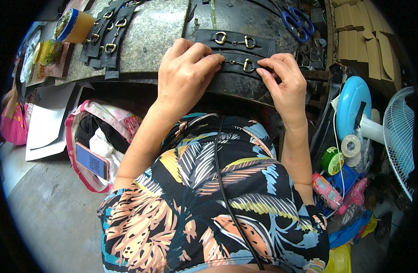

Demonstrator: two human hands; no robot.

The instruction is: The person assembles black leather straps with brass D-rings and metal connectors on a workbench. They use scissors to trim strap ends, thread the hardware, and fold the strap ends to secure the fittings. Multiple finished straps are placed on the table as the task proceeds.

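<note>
A black leather-like strap (236, 66) with gold-coloured D-shaped metal fittings lies across the near edge of the dark worktable. My left hand (186, 70) is closed at its left part, thumb and fingertips pinched together there. At the other end my right hand (286, 84) pinches the strap between thumb and forefinger. Just beyond it rests a second black strap (236, 40) with similar fittings, untouched. Several more such straps (110, 38) are piled left of my left hand. My fingers hide both ends of the nearer strap.
Blue-handled scissors (298, 25) lie at the far right of the worktable (152, 34). A tub with a blue rim (76, 26) stands at the far left. Below, a bag (81, 170) holds a phone (91, 160). Cardboard pieces (361, 43) and a fan (400, 136) are at right.
</note>
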